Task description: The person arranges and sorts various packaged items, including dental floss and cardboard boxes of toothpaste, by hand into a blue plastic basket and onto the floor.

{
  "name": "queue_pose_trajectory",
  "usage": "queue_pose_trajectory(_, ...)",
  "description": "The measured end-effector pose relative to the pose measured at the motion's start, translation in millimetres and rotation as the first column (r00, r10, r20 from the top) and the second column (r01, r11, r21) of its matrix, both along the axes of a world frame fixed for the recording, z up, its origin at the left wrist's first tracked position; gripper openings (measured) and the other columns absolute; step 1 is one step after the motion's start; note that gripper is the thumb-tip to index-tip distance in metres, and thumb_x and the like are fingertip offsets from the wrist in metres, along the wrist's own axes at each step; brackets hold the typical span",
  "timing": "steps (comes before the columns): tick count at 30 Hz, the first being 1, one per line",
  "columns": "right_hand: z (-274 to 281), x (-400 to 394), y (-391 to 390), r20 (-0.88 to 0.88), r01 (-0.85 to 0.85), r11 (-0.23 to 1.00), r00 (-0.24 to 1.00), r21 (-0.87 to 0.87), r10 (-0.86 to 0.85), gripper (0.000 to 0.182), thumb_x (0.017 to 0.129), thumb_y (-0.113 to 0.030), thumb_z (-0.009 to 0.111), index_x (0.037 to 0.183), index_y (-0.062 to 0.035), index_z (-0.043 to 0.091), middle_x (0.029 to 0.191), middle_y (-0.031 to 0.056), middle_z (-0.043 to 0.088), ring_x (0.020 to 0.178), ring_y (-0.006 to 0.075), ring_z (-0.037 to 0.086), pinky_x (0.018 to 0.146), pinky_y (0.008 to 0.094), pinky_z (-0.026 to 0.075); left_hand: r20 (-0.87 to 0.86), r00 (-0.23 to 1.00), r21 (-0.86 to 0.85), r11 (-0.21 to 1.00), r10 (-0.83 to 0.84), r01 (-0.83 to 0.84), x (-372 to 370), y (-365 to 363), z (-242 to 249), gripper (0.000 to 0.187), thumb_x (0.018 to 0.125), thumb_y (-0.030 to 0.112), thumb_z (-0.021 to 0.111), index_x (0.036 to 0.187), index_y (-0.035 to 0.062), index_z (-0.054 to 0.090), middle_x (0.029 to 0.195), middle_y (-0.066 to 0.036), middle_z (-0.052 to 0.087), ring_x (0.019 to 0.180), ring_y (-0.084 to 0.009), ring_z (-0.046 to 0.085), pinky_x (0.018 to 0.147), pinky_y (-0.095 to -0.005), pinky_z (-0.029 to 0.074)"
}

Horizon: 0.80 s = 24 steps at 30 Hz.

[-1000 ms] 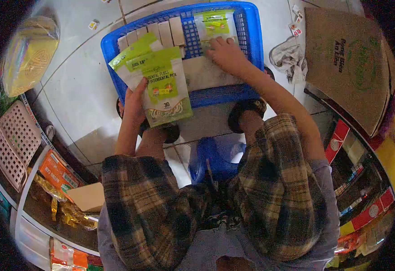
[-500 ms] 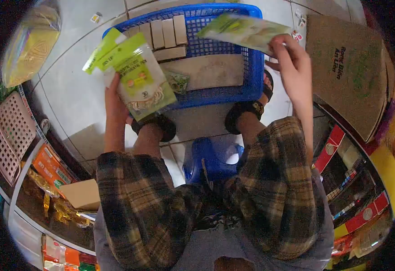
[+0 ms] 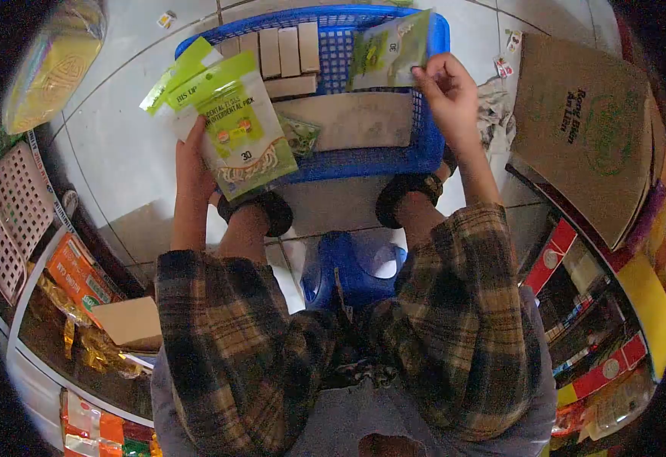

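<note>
Fanned out in my left hand are several green and white dental floss pick packets, their printed fronts facing up. My right hand pinches one more green packet by its edge, over the right part of the blue basket. Small pale boxes stand in a row at the basket's back left. A flat whitish piece lies along its near side. A small green packet sits in the basket beside the fanned packets.
A brown cardboard box is on the right, with a crumpled grey cloth beside it. A blue plastic stool stands between my legs. Shelves with goods flank both sides, and a pink basket is at left.
My right hand has moved left and a little down, bringing its packet further over the basket and turning it more upright. My left hand still holds its fanned packets in nearly the same place.
</note>
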State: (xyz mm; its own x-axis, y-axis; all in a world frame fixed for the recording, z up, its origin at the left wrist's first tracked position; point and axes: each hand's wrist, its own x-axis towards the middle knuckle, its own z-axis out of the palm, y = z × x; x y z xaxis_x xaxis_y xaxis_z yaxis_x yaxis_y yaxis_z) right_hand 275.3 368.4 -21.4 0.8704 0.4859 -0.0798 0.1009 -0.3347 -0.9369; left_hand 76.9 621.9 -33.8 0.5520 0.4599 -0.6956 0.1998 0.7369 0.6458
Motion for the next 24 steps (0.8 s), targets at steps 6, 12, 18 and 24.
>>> queue_pose_trajectory(6, -2, -8, 3, -0.078, 0.031, 0.972, 0.997, 0.233, -0.013, 0.012, 0.069, 0.000, 0.051, 0.065, -0.0049, 0.041, 0.064, -0.0025, 0.041, 0.059, 0.0056, 0.036, 0.055, 0.0169, 0.032, -0.007, 1.000, 0.027, 1.000, 0.007, -0.007, 0, 1, 1, 0.034, 0.073, 0.016, 0.049, 0.101, -0.0004, 0.038, 0.092, -0.012, 0.049, 0.077, -0.0214, 0.052, 0.063, -0.0330, 0.047)
queue_pose_trajectory(12, -31, -7, 2, -0.084, 0.045, 0.961, 0.996, 0.272, -0.023, 0.012, 0.070, 0.000, 0.050, 0.066, -0.0050, 0.041, 0.065, -0.0020, 0.041, 0.059, 0.0047, 0.037, 0.056, 0.0162, 0.032, -0.010, 1.000, 0.033, 0.999, 0.008, -0.008, 0, -1, -2, 0.034, 0.072, 0.015, 0.050, 0.100, -0.0005, 0.038, 0.092, -0.012, 0.049, 0.078, -0.0211, 0.052, 0.063, -0.0328, 0.047)
queue_pose_trajectory(18, -68, -15, -3, -0.270, 0.193, 0.963, 0.953, 0.186, -0.138, 0.007, 0.072, -0.001, 0.048, 0.072, -0.0059, 0.042, 0.068, -0.0016, 0.042, 0.060, 0.0046, 0.040, 0.051, 0.0184, 0.034, -0.043, 0.999, 0.050, 0.998, 0.031, -0.029, 0, -2, -3, 0.035, 0.071, 0.015, 0.053, 0.098, -0.0012, 0.038, 0.090, -0.012, 0.049, 0.077, -0.0216, 0.053, 0.063, -0.0328, 0.047)
queue_pose_trajectory(24, -53, -16, -6, -0.034, 0.003, 0.923, 0.999, -0.384, -0.017, 0.028, 0.073, -0.015, 0.049, 0.096, -0.0027, 0.041, 0.078, 0.0127, 0.051, 0.068, 0.0195, 0.051, 0.056, 0.0265, 0.039, -0.047, 0.998, 0.047, 0.998, 0.043, -0.041, 1, -3, -1, 0.034, 0.071, 0.015, 0.052, 0.098, -0.0015, 0.039, 0.090, -0.013, 0.049, 0.076, -0.0224, 0.053, 0.063, -0.0332, 0.047)
